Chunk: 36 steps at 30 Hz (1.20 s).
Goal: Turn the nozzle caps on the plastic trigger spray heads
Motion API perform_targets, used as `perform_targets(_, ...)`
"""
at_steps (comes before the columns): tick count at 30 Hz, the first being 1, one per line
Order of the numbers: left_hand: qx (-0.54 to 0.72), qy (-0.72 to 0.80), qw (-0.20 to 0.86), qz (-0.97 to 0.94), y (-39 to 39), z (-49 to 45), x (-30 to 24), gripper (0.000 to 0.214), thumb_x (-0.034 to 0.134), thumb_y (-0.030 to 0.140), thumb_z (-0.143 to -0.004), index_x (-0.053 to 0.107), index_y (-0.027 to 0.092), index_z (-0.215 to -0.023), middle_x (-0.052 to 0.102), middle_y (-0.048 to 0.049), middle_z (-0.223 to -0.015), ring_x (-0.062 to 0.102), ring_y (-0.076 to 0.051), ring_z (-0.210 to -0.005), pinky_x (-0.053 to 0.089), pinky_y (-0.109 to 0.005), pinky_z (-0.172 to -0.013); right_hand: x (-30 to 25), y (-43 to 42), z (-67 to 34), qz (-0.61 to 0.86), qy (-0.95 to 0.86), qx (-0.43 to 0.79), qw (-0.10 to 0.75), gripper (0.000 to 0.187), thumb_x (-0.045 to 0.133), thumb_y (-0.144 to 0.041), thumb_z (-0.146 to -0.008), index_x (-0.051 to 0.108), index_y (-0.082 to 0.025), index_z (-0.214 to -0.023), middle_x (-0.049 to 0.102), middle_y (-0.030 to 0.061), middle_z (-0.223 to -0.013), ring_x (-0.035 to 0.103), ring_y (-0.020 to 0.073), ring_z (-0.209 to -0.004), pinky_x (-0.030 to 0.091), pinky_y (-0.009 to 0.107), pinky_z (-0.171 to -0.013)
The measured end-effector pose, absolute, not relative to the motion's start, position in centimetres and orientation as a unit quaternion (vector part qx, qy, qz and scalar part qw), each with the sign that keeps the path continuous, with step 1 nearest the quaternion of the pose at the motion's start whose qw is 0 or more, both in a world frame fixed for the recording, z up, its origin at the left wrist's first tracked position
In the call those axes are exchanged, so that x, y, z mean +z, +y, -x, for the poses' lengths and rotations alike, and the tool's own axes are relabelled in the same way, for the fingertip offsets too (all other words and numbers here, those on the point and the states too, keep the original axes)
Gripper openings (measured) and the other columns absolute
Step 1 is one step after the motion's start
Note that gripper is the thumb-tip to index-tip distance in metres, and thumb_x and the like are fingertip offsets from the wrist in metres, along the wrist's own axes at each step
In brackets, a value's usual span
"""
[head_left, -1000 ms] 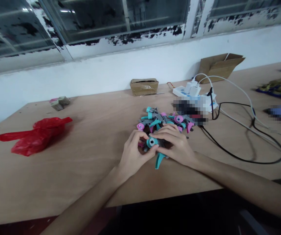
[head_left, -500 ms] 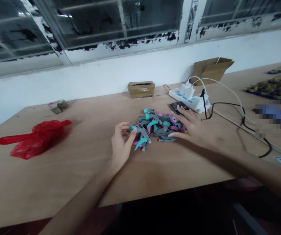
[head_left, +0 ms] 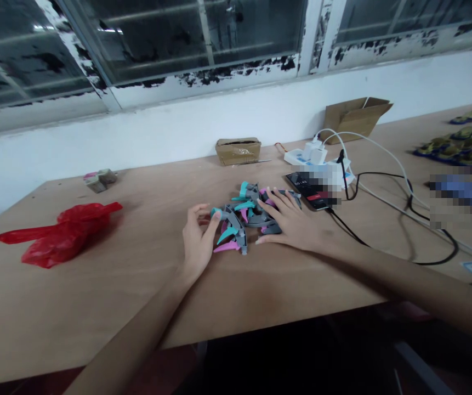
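A pile of small plastic spray-trigger heads (head_left: 247,215), grey with teal and pink parts, lies on the wooden table (head_left: 145,274). My left hand (head_left: 198,241) rests at the pile's left edge, its fingertips pinching the teal end of a grey trigger head (head_left: 231,219). My right hand (head_left: 293,222) lies flat on the right side of the pile, fingers spread over the pieces. A phone (head_left: 307,189) with a lit screen lies just right of the pile.
A red plastic bag (head_left: 61,233) lies at the left. A small cardboard box (head_left: 238,150) and an open carton (head_left: 354,116) stand by the wall. A white power strip (head_left: 316,159) trails black and white cables (head_left: 404,219) to the right. More objects lie at the far right.
My hands went from holding one teal piece together to spreading apart; the right hand then swept the pile leftwards, bunching it against my left hand. The phone is now uncovered.
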<state>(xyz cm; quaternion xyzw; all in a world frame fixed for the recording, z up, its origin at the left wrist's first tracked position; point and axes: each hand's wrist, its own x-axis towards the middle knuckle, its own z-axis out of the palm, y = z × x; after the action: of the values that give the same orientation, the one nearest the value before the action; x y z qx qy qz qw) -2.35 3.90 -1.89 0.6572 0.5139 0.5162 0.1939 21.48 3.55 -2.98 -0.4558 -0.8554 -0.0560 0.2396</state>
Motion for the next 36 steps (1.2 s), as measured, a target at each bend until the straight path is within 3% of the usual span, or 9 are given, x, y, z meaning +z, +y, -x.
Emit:
perform_targets(8,0.512,0.530,0.192,-0.648,3.8,2.8,-2.1,0.033,0.055,0.040,-0.082,0.049,0.020,-0.107,0.065,-0.0060,-0.093,0.063,-0.019,-0.087,0.048,-0.035,-0.078,-3.2,6.7,-20.2,0.432,-0.871,-0.075,0.220,0.091,0.039,-0.075,-0.070,0.030,-0.015,-0.137,0.029,0.0163,-0.143,0.015,0.0317,-0.135,0.013,0.055,-0.108)
perform_targets(15,0.442,0.514,0.187,-0.711,3.4,2.5,-1.8,0.028,0.050,0.037,-0.086,0.050,0.021,-0.109,0.064,-0.0064,-0.101,0.063,-0.019,-0.090,0.049,-0.035,-0.080,-2.8,7.4,-20.0,0.404,-0.887,-0.092,0.206,0.090,0.035,-0.075,-0.072,0.031,-0.012,-0.136,0.036,0.0175,-0.139,0.027,0.0318,-0.131,0.010,0.057,-0.107)
perform_targets(21,0.404,0.509,0.146,-0.746,3.5,2.2,-1.5,0.026,0.052,0.037,-0.084,0.057,0.027,-0.108,0.062,-0.0045,-0.103,0.060,-0.020,-0.091,0.047,-0.038,-0.084,-2.7,7.7,-20.3,0.388,-0.895,-0.092,0.198,0.092,0.038,-0.075,-0.071,0.026,-0.014,-0.139,0.030,0.0159,-0.142,0.023,0.0318,-0.133,0.006,0.059,-0.107)
perform_targets(27,0.406,0.510,0.118,-0.749,3.4,2.1,-1.3,0.025,0.063,0.040,-0.075,0.062,0.024,-0.094,0.058,-0.0033,-0.093,0.058,-0.018,-0.079,0.047,-0.036,-0.079,-2.4,7.3,-21.6,0.359,-0.911,-0.077,0.188,0.091,0.046,-0.070,-0.072,0.024,-0.014,-0.139,0.027,0.0164,-0.143,0.022,0.0281,-0.134,0.012,0.052,-0.110)
perform_targets(31,0.454,0.516,0.117,-0.717,3.7,1.8,-0.8,0.030,0.067,0.040,-0.070,0.057,0.020,-0.090,0.056,-0.0029,-0.090,0.057,-0.015,-0.075,0.048,-0.031,-0.072,-2.8,6.1,-22.4,0.358,-0.906,-0.068,0.215,0.079,0.044,-0.063,-0.077,0.029,-0.014,-0.137,0.033,0.0156,-0.141,0.026,0.0262,-0.133,0.016,0.052,-0.109)
perform_targets(36,0.488,0.516,0.109,-0.695,5.6,0.7,-0.1,0.039,0.067,0.042,-0.070,0.049,0.018,-0.095,0.054,-0.0042,-0.092,0.058,-0.017,-0.080,0.048,-0.033,-0.074,-3.2,5.1,-22.8,0.364,-0.896,-0.058,0.247,0.075,0.046,-0.059,-0.079,0.030,-0.014,-0.136,0.033,0.0151,-0.141,0.024,0.0256,-0.134,0.021,0.052,-0.108)
